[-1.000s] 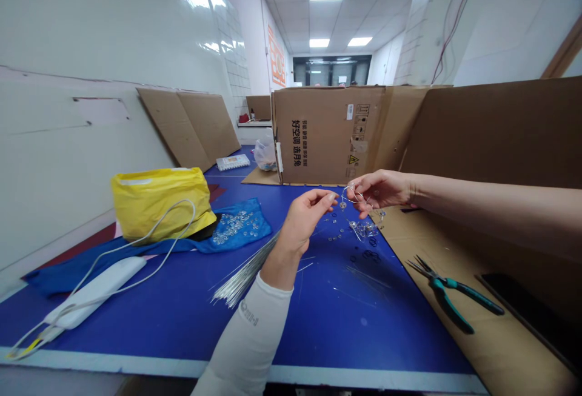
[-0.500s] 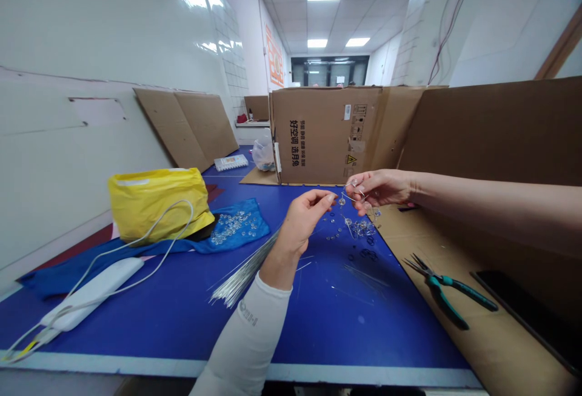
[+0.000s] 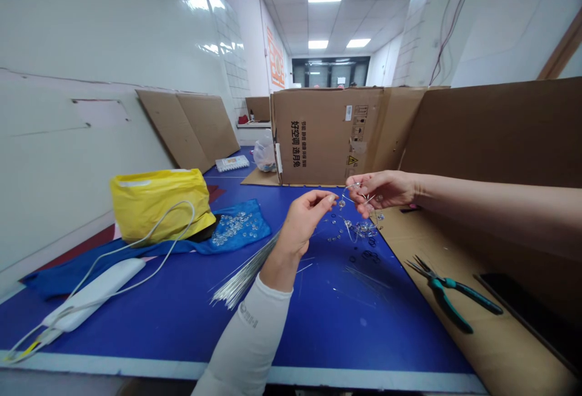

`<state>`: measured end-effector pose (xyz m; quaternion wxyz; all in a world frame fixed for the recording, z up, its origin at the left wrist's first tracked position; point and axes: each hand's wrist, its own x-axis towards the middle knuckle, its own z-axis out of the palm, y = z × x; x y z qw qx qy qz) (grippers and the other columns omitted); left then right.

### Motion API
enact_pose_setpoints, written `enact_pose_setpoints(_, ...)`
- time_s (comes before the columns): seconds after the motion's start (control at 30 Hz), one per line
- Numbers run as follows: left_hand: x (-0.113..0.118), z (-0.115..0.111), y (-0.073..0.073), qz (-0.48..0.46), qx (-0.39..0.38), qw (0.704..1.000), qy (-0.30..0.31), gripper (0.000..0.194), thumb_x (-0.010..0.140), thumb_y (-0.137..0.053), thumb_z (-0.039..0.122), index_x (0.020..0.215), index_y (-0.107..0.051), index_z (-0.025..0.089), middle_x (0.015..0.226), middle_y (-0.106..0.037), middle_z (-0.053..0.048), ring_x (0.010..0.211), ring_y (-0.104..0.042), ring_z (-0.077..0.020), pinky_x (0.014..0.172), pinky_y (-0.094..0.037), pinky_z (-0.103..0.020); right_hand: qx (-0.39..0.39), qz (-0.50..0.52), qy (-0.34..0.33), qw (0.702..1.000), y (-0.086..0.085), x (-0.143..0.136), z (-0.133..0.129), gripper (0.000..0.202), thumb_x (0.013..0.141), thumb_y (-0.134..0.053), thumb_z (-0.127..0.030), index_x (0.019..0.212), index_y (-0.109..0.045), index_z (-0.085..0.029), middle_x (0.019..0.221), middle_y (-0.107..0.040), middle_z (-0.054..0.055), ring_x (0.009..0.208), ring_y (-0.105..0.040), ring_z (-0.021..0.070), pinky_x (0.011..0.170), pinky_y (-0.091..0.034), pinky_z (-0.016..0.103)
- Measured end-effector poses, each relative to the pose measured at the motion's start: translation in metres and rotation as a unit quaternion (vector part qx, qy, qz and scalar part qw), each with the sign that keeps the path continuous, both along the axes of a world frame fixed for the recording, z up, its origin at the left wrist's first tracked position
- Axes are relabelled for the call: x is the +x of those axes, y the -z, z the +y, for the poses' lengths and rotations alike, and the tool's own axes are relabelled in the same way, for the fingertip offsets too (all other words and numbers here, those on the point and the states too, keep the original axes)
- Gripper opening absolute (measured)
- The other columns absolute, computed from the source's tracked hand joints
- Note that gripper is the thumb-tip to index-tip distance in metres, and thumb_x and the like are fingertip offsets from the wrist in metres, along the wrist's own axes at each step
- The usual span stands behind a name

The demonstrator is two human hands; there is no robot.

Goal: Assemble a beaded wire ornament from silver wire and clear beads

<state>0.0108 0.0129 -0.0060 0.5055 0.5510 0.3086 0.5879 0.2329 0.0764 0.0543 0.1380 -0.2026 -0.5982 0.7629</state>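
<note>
My left hand (image 3: 304, 221) is closed in a pinch, and what lies between its fingertips is too small to make out. Just beside those fingertips hangs a clear round bead (image 3: 342, 204). Thin silvery wire (image 3: 349, 187), bent into a curve, is gripped by my right hand (image 3: 384, 190), whose fingers are curled. Below the hands, clear beads on wire (image 3: 364, 229) lie in a tangled cluster. Small dark rings (image 3: 370, 256) and tiny clear pieces are scattered around it on the blue tabletop (image 3: 327, 323).
A bundle of straight wires (image 3: 240, 281) lies left of my forearm. More beads (image 3: 234, 226) rest on blue cloth near a yellow bag (image 3: 159, 202). Green-handled pliers (image 3: 443, 290) and a dark flat object (image 3: 527, 311) lie on cardboard at right. A large carton (image 3: 327, 135) stands behind.
The wire in my right hand has turned slightly, its curve now sitting differently around the fingers. My left hand keeps its pinch almost in place. The view has shifted a little.
</note>
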Motion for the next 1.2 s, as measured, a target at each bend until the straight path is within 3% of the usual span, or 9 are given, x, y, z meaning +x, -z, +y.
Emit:
enact_pose_setpoints(0.33,0.0006,0.0004,0.0010,0.005,-0.001,1.000,0.000,0.016,0.080,-0.076,0.029,0.088,-0.077,0.016,0.089,-0.074,-0.006,0.086,-0.064,-0.0170,0.087,-0.047,-0.034,0.007,0.000,-0.002,1.000,0.0007,0.0023,0.0001,0.011,0.087,-0.071,-0.018,0.096,-0.064,-0.015,0.085,-0.073,0.003,0.088,-0.077,0.0186,0.078,-0.065,0.030)
enact_pose_setpoints(0.73,0.0002,-0.0010,0.0006,0.006,0.006,1.000,0.004,0.016,0.078,-0.077,0.031,0.087,-0.077,0.017,0.093,-0.076,-0.007,0.089,-0.066,-0.0183,0.090,-0.048,-0.036,0.020,-0.025,0.046,0.998,-0.0002,0.0065,-0.0040,0.019,0.088,-0.073,-0.021,0.103,-0.062,-0.021,0.077,-0.073,-0.002,0.076,-0.078,0.0168,0.072,-0.066,0.029)
enact_pose_setpoints(1.2,0.0013,-0.0019,0.0005,0.010,0.006,1.000,0.006,0.017,0.079,-0.077,0.032,0.088,-0.077,0.018,0.093,-0.076,-0.007,0.090,-0.066,-0.0188,0.091,-0.048,-0.036,0.033,-0.042,0.075,0.996,-0.0029,0.0040,-0.0047,0.024,0.081,-0.081,-0.022,0.093,-0.060,-0.019,0.077,-0.076,0.001,0.074,-0.078,0.0173,0.068,-0.065,0.026)
